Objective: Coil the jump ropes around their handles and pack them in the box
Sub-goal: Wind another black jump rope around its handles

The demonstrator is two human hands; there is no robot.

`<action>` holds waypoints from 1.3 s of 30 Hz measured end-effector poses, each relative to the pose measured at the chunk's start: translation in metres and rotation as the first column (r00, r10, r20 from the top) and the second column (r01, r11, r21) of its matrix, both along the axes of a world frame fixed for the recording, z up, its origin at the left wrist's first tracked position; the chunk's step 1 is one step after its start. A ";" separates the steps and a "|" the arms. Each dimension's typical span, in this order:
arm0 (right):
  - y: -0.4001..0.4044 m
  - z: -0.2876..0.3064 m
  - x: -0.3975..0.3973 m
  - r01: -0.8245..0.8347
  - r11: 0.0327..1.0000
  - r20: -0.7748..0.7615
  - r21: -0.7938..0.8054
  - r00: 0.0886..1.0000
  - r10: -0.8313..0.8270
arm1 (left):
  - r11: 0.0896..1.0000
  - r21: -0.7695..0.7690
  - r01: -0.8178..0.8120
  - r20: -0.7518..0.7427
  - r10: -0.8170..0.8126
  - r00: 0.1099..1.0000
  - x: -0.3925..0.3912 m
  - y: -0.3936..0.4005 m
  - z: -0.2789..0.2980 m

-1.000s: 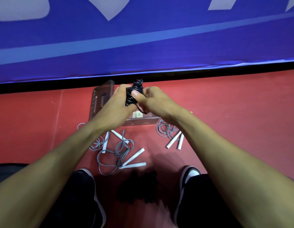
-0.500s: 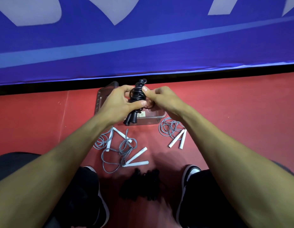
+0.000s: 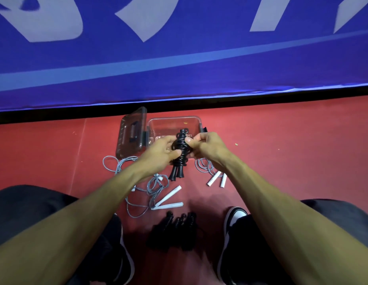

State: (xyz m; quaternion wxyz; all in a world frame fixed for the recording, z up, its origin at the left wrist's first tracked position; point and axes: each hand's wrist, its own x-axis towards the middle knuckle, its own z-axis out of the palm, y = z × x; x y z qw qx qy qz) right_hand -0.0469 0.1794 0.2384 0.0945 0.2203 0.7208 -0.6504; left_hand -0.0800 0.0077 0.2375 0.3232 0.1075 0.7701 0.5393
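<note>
We recorded a clear plastic box [image 3: 174, 126] on the red floor [image 3: 292, 153], just in front of the blue banner [image 3: 179, 64], with its clear lid [image 3: 131, 136] lying open on the left side, touching the box. Through the visible part of the box we saw only the floor colour and a few small specks; the near part was hidden by the hands, so its contents there could not be judged. Over the box's near edge, the left hand [image 3: 161, 151] gripped a black jump rope [image 3: 180, 153] already coiled tightly around its paired handles, whose flared ends pointed toward the person. The right hand [image 3: 206, 146] pinched the upper coils of the same bundle with thumb and curled fingers. On the floor nearer the person lay loose grey ropes with white handles [image 3: 168, 199], tangled on the left, and another grey rope with white handles [image 3: 216, 177] under the right wrist. A dark, blurred bundle [image 3: 177, 231] lay between the two shoes [image 3: 234, 218].
</note>
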 end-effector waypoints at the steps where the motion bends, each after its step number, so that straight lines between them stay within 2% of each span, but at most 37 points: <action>1: 0.001 -0.005 0.003 -0.001 1.000 0.013 0.003 1.000 0.001 | 1.000 -0.021 -0.009 0.003 0.009 1.000 0.002 0.000 -0.006; 5: 0.002 -0.035 0.019 -0.022 0.999 0.081 0.043 0.997 0.018 | 0.995 -0.095 -0.018 0.066 0.024 0.998 0.014 0.003 -0.033; 9: 0.004 -0.065 0.037 0.002 0.999 0.156 0.046 0.988 -0.009 | 0.989 -0.104 -0.105 0.163 0.122 0.979 0.036 0.010 -0.072; 15: 0.005 -0.130 0.076 0.042 0.997 0.311 0.058 0.949 -0.058 | 0.959 -0.222 -0.177 0.246 0.231 0.941 0.079 0.016 -0.140; 22: -0.002 -0.194 0.129 0.180 0.983 0.484 -0.041 0.864 -0.138 | 0.941 -0.337 -0.015 0.319 0.129 0.939 0.117 0.025 -0.182; 26: 0.006 -0.220 0.151 0.134 0.991 0.553 -0.020 0.827 -0.101 | 0.936 -0.330 0.124 0.423 0.029 0.906 0.139 0.031 -0.202; 29: 0.008 -0.244 0.165 0.116 0.993 0.618 0.015 0.779 -0.100 | 0.940 -0.318 0.122 0.466 0.043 0.884 0.158 0.037 -0.210; 31: 0.005 -0.260 0.173 0.124 0.991 0.651 0.043 0.750 -0.122 | 0.931 -0.352 0.101 0.468 0.082 0.880 0.169 0.038 -0.218; 36: -0.003 -0.300 0.188 0.095 0.989 0.704 0.116 0.694 -0.149 | 0.866 -0.433 0.250 0.417 -0.054 0.907 0.173 0.038 -0.240; 39: 0.000 -0.340 0.203 0.102 0.981 0.684 0.168 0.704 -0.190 | 0.868 -0.410 0.281 0.402 -0.105 0.910 0.174 0.037 -0.247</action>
